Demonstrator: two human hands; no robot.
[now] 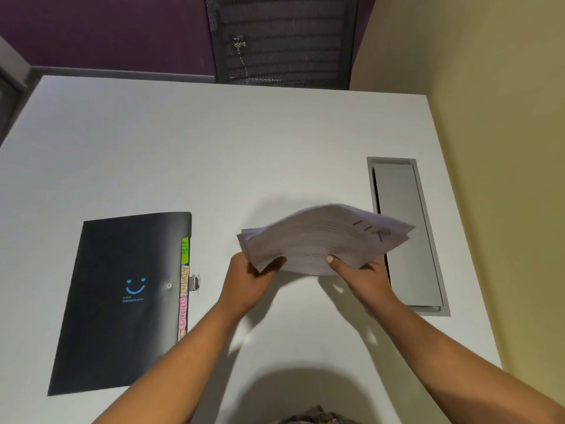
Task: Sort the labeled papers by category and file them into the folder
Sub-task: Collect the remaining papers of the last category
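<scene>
A stack of white papers (321,237) hangs above the white table (214,154), bowed upward in the middle. The top sheet carries handwritten "HR" near its right end. My left hand (247,280) grips the stack's left near corner. My right hand (360,272) grips the near edge further right, thumb on top. A black folder (122,301) with a blue smiley face lies shut on the table to the left. Coloured tabs (184,286) reading HR, ADMIN and FINANCE stick out along its right edge.
A grey cable hatch (406,240) is set into the table just right of the papers. A black mesh chair (284,41) stands beyond the table's far edge. A yellow wall (504,148) runs along the right side.
</scene>
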